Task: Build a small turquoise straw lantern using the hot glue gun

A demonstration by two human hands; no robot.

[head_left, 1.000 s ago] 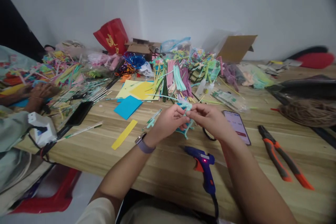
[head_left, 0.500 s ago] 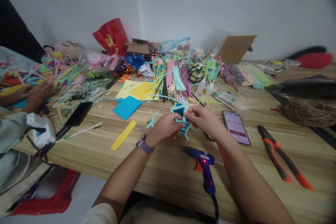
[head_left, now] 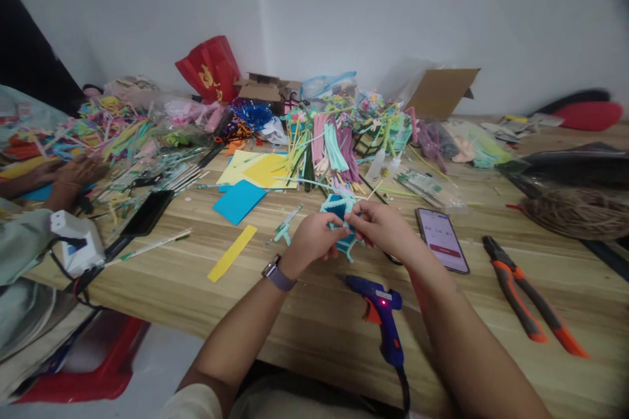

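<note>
Your wooden table spans the frame, and a long heap of coloured fuzzy stems and plastic wrappings lies across its back half. At the upper left a red bag with gold lettering leans beside an open cardboard box; a coil of brown twine sits at the right edge. Another person's hands rest over the clutter at the far left.

Pliers with orange and grey handles lie at the lower right — and just below your hands is a blue glue gun, its small red light lit. Your left hand has thumb and fingers closed on the left side of the craft piece, a small blue form edged in fuzzy mint, at the middle of the frame. Your right hand pinches its upper right edge, thumb and forefinger brought together on it.

Right of that hand lies a phone with its screen lit. Left of centre are a blue sheet and, below it, a narrow yellow strip; a little mint piece lies near your left hand.
</note>
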